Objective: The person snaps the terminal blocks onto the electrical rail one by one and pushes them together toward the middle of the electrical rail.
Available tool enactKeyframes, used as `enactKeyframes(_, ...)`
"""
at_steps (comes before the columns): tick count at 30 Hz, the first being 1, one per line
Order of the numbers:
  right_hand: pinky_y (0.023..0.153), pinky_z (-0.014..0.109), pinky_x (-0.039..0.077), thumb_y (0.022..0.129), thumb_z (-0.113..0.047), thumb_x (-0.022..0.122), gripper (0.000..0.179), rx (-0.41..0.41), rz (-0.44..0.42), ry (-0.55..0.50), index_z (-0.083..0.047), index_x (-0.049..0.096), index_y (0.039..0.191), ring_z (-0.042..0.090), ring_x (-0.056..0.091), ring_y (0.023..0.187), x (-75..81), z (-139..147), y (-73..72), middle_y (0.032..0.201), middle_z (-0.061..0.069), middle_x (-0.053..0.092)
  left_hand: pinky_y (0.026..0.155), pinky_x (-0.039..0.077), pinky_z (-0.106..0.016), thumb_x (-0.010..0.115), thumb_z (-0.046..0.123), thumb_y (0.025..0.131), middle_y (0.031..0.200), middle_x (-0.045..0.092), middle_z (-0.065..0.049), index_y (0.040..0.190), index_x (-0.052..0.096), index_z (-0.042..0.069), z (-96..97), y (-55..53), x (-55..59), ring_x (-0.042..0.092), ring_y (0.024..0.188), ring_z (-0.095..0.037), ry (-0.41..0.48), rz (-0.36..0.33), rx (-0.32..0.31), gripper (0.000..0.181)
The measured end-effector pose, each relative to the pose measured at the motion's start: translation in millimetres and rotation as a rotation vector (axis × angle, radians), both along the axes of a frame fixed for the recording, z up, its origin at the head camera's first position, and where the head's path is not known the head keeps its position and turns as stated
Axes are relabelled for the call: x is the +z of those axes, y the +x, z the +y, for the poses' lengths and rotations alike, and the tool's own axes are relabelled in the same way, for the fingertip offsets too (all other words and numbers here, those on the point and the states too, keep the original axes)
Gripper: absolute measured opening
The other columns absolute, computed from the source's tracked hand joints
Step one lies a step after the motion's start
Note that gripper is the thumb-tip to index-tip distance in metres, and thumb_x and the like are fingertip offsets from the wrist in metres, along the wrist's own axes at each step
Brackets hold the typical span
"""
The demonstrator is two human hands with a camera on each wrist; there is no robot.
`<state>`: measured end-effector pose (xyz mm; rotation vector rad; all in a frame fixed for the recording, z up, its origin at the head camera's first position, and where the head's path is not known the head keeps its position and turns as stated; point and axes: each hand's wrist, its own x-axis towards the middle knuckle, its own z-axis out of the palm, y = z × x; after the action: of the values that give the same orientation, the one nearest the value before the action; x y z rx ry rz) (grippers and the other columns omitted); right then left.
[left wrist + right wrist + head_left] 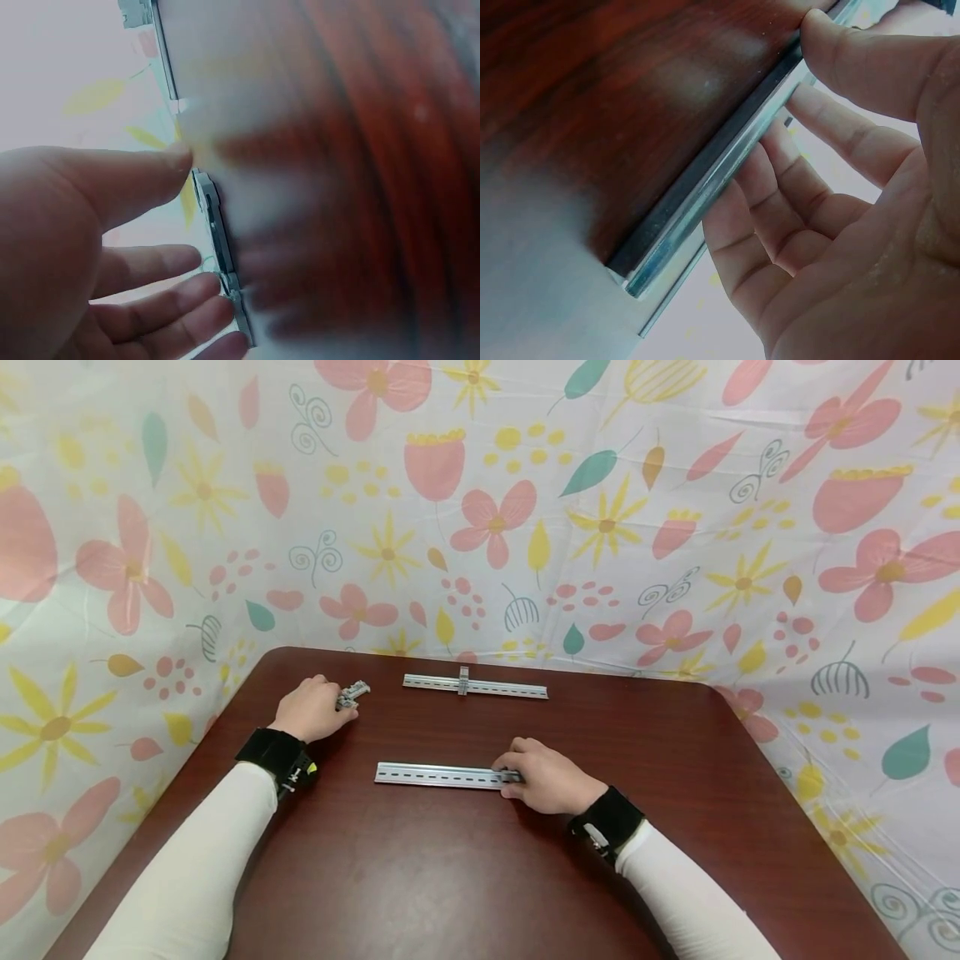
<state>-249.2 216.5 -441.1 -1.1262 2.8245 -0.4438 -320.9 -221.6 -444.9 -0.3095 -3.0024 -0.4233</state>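
A slotted metal DIN rail (438, 775) lies across the middle of the table. My right hand (551, 778) holds its right end, the thumb on the near edge and the fingers (757, 169) along the far one. At the far left, my left hand (309, 710) is beside a few small grey clip-like parts (354, 693). In the left wrist view, its thumb (142, 184) stands apart from the loosely bent fingers, whose tips are right at the grey parts (217, 232).
Farther back lies a second slotted rail (502, 688), with a small grey block (463, 680) mounted across it. The dark wooden table (420, 877) ends at a flower-patterned curtain (480, 527) behind and at both sides.
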Motion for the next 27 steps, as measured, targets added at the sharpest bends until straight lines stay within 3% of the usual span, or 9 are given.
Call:
enactKeyframes(6, 0.081, 0.034, 0.052, 0.099, -0.018, 0.087, 0.032, 0.007, 0.007, -0.005, -0.012, 0.080, 0.130, 0.016, 0.055, 0.095, 1.3, -0.8, 0.9, 0.104, 0.000, 0.061, 0.086, 0.059, -0.060, 0.078, 0.039, 0.104, 0.130, 0.066, -0.031, 0.106, 0.075, 0.000, -4.3, -2.7, -3.0, 0.061, 0.119, -0.046, -0.019, -0.024, 0.000, 0.040)
enactKeyframes(13, 0.081, 0.033, 0.052, 0.099, -0.018, 0.087, 0.032, 0.011, 0.007, -0.004, -0.011, 0.080, 0.130, 0.016, 0.054, 0.094, 0.7, -0.6, 1.0, 0.104, 0.000, 0.061, 0.085, 0.058, -0.060, 0.078, 0.039, 0.103, 0.125, 0.066, -0.029, 0.111, 0.076, -0.002, -5.8, -3.9, -3.0, 0.063, 0.114, -0.044, -0.025, -0.028, 0.010, 0.042)
enactKeyframes(21, 0.082, 0.034, 0.053, 0.099, -0.018, 0.087, 0.032, 0.016, 0.024, 0.008, -0.011, 0.079, 0.130, 0.017, 0.055, 0.095, -0.2, -0.4, 1.1, 0.105, 0.000, 0.061, 0.073, 0.054, -0.050, 0.079, 0.033, 0.103, 0.112, 0.067, -0.022, 0.084, 0.070, 0.010, -4.5, -4.0, -1.4, 0.063, 0.096, -0.036, -0.023, -0.018, 0.010, 0.031)
enactKeyframes(27, 0.082, 0.034, 0.053, 0.100, -0.018, 0.087, 0.033, 0.021, 0.027, 0.003, -0.011, 0.079, 0.130, 0.017, 0.055, 0.095, 0.7, -0.7, 1.3, 0.105, 0.001, 0.061, 0.072, 0.051, -0.049, 0.078, 0.031, 0.101, 0.108, 0.067, -0.023, 0.078, 0.065, 0.011, -3.9, -3.4, 0.9, 0.062, 0.091, -0.034, -0.027, -0.026, 0.010, 0.033)
